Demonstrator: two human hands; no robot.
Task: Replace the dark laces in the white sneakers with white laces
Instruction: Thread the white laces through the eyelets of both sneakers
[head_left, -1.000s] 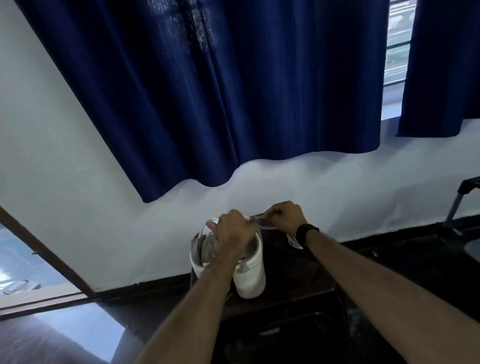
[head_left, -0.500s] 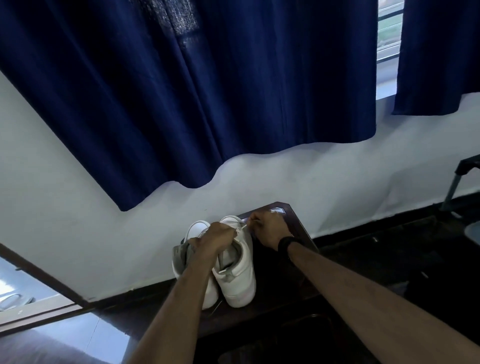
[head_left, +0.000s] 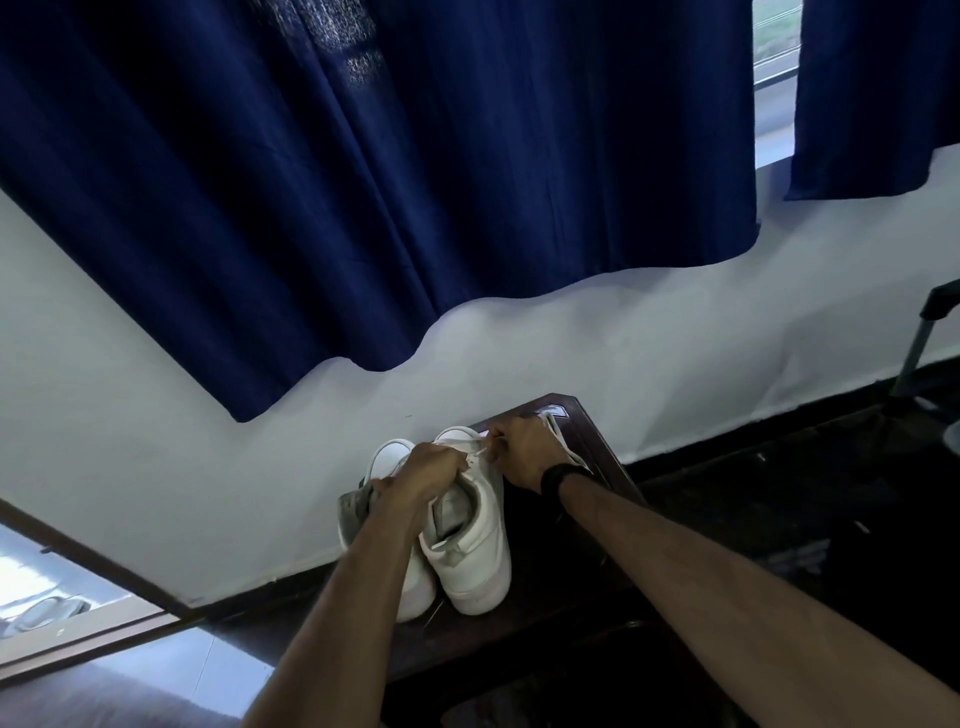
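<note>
Two white sneakers stand side by side on a dark wooden table (head_left: 592, 431), heels toward me. My left hand (head_left: 421, 473) grips the top of the right sneaker (head_left: 478, 545) near its tongue and partly hides the left sneaker (head_left: 389, 457). My right hand (head_left: 524, 447), with a black wristband, pinches a white lace (head_left: 480, 452) at the right sneaker's eyelets. More of the white lace (head_left: 558, 441) trails over the table behind that hand. No dark lace is visible.
The table stands against a white wall under dark blue curtains (head_left: 415, 182). A dark metal frame (head_left: 919, 343) rises at the far right. A doorway with a bright tiled floor (head_left: 52, 597) lies at the lower left. The floor around the table is dark.
The view has tilted down, so the sneakers sit lower in frame. Both hands have dropped from above the shoes to the right sneaker's eyelets, the right hand still pinching the lace.
</note>
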